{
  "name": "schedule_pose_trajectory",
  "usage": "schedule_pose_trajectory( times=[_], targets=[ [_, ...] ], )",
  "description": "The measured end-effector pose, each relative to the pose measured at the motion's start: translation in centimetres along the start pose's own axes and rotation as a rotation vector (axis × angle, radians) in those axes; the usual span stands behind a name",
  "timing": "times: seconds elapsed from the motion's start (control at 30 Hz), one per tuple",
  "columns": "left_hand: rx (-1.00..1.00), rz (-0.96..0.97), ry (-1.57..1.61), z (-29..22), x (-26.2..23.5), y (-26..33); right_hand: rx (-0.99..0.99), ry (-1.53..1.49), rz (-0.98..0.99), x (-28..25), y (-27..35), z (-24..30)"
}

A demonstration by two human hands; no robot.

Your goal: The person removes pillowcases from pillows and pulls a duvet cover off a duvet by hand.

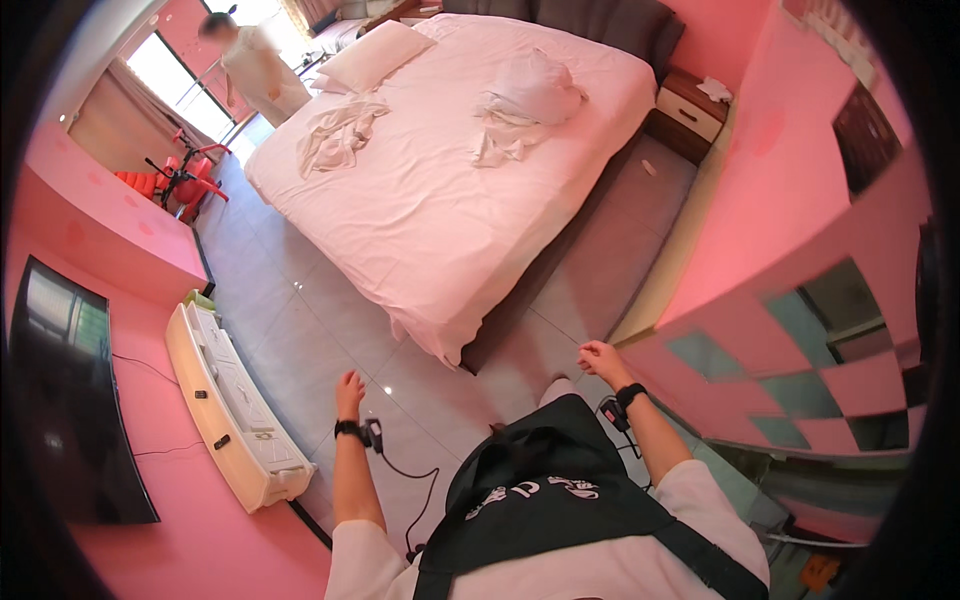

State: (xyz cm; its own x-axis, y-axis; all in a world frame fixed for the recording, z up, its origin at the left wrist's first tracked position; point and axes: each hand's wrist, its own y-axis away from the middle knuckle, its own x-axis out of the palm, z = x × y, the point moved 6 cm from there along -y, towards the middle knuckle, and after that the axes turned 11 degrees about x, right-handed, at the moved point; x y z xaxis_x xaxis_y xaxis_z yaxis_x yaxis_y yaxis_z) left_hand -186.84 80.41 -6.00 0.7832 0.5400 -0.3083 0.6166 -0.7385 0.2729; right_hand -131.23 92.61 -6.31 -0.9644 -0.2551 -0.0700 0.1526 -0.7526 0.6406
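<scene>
My left hand (350,393) hangs over the floor between the bed and the TV cabinet, its fingers curled in and nothing seen in them. My right hand (602,362) is held out past the near right corner of the bed, fingers loosely bent with small gaps, also empty. Neither touches anything. Ahead is a large bed (430,220) with a white sheet hanging over its edge. On it lie a bunched white pillow (535,90), crumpled white cloth (340,132) and a flat white pillow (378,57).
A long white TV cabinet (235,410) stands left below a wall-mounted television (75,390). Red exercise equipment (190,180) sits farther back. Another person (262,75) stands beyond the bed's left side. A nightstand (690,108) and a mirror-tiled pink wall (790,360) are on the right.
</scene>
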Motion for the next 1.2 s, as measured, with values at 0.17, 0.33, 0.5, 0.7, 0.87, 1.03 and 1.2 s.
schedule_pose_trajectory(
  times=[0.17, 0.33, 0.5, 0.7, 0.87, 1.03, 1.2],
  targets=[
    [0.161, 0.331, -0.191, -4.0, 12.2, -4.2, 0.150, -0.078, -0.020, -2.9, -5.0, 0.9],
    [0.215, 0.399, -0.339, -0.3, 15.9, -1.1, 0.225, -0.313, -0.054, -6.3, -10.1, 5.5],
    [-0.399, 0.249, -0.003, 7.8, 9.9, 3.4, 0.178, -0.372, -0.107, -7.6, -17.2, 9.8],
    [-0.661, 0.095, 0.013, 7.6, 9.6, 4.7, 0.259, -0.378, -0.168, -8.0, -21.4, 11.0],
    [-0.564, 0.112, 0.021, 4.6, 10.6, 0.0, 0.214, -0.402, -0.115, -7.0, -25.1, 15.6],
    [-0.505, 0.185, -0.020, 0.4, 13.3, -4.9, 0.033, -0.327, -0.220, -11.0, -31.6, 26.0],
    [-0.526, 0.059, -0.035, -3.0, 14.3, -5.2, -0.090, -0.092, -0.360, -13.5, -40.4, 34.8]
  ],
)
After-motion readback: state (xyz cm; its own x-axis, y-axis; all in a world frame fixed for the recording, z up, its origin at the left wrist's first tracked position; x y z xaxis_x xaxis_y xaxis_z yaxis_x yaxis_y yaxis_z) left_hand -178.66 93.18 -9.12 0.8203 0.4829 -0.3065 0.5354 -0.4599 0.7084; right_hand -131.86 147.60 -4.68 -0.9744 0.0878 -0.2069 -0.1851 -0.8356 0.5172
